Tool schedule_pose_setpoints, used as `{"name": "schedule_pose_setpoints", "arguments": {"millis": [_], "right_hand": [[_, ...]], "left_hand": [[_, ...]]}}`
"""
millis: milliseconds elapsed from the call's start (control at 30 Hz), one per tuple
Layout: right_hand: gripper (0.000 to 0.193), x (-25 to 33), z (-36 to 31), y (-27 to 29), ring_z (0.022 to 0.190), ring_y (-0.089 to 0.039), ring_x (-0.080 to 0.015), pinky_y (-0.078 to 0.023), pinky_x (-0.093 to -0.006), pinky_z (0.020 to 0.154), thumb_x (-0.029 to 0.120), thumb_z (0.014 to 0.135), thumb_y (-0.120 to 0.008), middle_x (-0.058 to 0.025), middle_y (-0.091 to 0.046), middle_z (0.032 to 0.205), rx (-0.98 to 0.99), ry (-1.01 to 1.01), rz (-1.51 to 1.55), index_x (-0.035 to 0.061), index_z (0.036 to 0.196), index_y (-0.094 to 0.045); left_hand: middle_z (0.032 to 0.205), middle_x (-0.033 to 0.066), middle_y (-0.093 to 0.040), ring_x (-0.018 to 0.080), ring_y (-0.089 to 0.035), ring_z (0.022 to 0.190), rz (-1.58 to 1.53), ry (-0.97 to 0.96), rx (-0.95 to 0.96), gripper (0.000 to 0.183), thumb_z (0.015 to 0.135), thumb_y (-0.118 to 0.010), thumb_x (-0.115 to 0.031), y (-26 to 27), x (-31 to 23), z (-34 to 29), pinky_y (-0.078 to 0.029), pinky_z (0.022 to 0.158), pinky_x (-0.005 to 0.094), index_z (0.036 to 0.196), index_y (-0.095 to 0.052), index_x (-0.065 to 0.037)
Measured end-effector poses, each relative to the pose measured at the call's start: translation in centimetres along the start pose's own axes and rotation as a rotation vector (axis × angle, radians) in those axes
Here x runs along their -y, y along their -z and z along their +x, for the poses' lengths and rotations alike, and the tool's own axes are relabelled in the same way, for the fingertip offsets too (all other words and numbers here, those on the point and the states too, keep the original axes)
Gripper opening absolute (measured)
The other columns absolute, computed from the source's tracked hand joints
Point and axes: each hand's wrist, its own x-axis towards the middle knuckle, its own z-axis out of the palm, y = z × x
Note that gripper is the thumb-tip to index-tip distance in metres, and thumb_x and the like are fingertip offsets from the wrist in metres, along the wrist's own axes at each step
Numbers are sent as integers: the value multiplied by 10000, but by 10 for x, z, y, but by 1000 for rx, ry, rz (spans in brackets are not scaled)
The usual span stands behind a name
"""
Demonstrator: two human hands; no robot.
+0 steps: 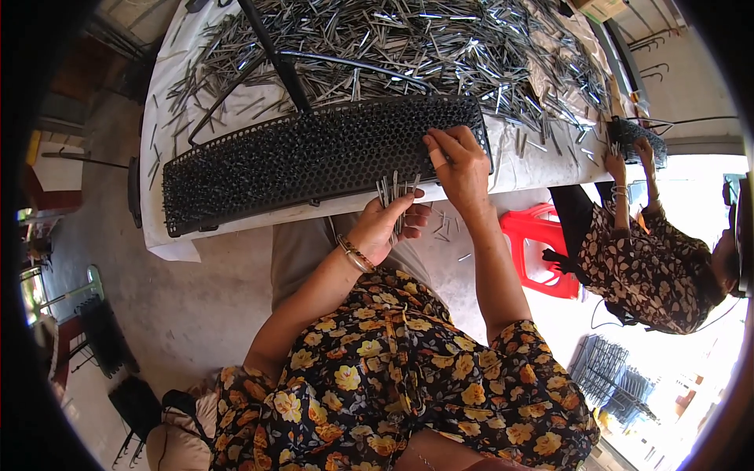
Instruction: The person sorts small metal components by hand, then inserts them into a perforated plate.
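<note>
Nearest us, our floral yellow-and-black sleeves; a banded bracelet [355,255] sits on the left wrist.

Left hand [385,226]: clenched around a small bundle of thin grey metal pins [395,191], their tips standing up above the fingers, just below the table edge.

Right hand [458,167]: fingers bent down onto the near right part of the long black perforated plastic tray [259,161], fingertips touching its honeycomb surface; we cannot tell whether a pin is pinched between them.

The tray lies lengthwise along the near edge of the table [169,86], which is covered in white sheeting. Its holes look largely filled with dark pin ends.

Beyond the tray: a wide loose heap of grey metal pins [440,47] spread across the table top, with a black metal rod frame [271,51] lying over it.

A few stray pins lie on the concrete floor [204,290] below.

Far right: a red plastic stool [538,247] and another person in a floral garment, both hands [628,157] raised to a second black tray [636,135] at the table corner.
</note>
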Motion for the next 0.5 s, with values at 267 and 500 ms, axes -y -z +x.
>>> {"name": "schedule_pose_setpoints", "arguments": {"millis": [267,500], "right_hand": [[161,0,5,8,703,-600,-298,-480,-370,613,109,798,-634,-102,-587,847,120,-37,49,46,944,-661],[180,1,-1,7,709,-597,-311,-481,-369,624,96,813,-610,-110,-587,871,134,-153,139,36,978,-650]], "left_hand": [[904,55,-636,85,-580,730,16,-31,-9,241,912,-518,-209,0,-1,-1,-466,606,217,1067,-589,-40],[908,41,-634,81,-578,738,15,-28,0,251,915,-515,-214,0,-1,-1,-464,620,213,1079,-589,-40]]}}
